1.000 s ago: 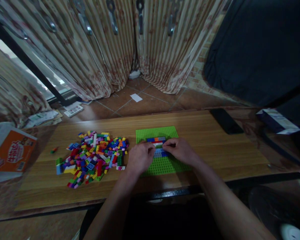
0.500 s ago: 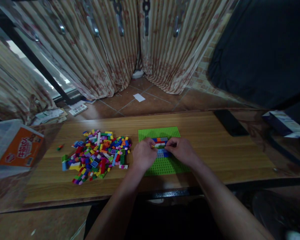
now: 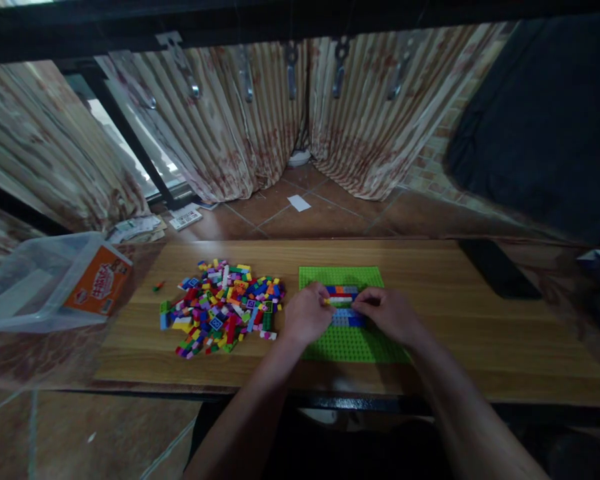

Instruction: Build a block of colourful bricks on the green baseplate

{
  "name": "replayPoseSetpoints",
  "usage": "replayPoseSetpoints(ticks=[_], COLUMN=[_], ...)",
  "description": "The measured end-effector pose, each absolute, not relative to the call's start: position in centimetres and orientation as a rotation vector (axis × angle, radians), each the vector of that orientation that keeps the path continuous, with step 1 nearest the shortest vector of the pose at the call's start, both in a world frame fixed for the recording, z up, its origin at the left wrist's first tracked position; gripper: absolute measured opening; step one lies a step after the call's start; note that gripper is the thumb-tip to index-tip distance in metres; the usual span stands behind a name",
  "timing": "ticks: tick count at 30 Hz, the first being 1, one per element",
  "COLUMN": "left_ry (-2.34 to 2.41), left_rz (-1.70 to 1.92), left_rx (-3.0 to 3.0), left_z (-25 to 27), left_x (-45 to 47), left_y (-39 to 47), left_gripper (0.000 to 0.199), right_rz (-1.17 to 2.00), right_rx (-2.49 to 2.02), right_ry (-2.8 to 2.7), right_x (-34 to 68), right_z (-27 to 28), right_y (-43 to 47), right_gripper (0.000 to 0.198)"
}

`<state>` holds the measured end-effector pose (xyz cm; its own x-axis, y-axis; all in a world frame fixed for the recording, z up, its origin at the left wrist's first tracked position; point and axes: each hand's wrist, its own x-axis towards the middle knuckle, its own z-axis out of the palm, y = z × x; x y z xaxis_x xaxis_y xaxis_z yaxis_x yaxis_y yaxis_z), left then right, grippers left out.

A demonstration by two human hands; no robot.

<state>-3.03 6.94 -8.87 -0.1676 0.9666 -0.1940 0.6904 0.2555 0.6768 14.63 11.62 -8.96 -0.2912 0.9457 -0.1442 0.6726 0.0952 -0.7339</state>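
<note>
A green studded baseplate (image 3: pixel 353 348) lies on the wooden table, and rows of toy bricks (image 3: pixel 343 315) in blue, grey, orange, red and white run across its middle. At the left end of these rows my left hand (image 3: pixel 307 313) is closed, thumb and fingertips pinched at a small yellow brick (image 3: pixel 327 302). Over the right end, my right hand (image 3: pixel 386 313) is closed with its fingertips together against the rows. Whatever is between those right fingertips is hidden. My fingers cover both ends of the rows.
A heap of loose toy bricks (image 3: pixel 225 310) in many colours spreads left of the baseplate. Beyond it stands a clear plastic box (image 3: pixel 40 313) with an orange label. A black phone-like slab (image 3: pixel 500 268) lies at the right of the table (image 3: pixel 455 267).
My view has shifted, so the table appears farther right and slightly lower. Both hands stay at the brick rows, with only slight finger movement.
</note>
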Motion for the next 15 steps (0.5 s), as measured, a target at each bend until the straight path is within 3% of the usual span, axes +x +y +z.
replayPoseSetpoints(ticks=[4, 9, 15], left_ry=[1.697, 1.629, 1.582], left_rz=[0.751, 0.895, 1.120], left_rx=[1.497, 1.497, 1.433], left_z=[-9.0, -8.8, -8.7], left_x=[-4.0, -4.9, -6.2], left_y=[6.7, 6.5, 6.9], left_gripper=[0.009, 0.012, 0.013], right_rz=[0.944, 0.789, 0.835], right_rx=[-1.631, -1.663, -1.492], right_ry=[-1.970, -1.883, -1.915], right_x=[14.4, 14.6, 13.9], right_z=[-8.8, -8.8, -8.3], right_y=[11.8, 12.0, 10.9], right_gripper=[0.020, 0.023, 0.020])
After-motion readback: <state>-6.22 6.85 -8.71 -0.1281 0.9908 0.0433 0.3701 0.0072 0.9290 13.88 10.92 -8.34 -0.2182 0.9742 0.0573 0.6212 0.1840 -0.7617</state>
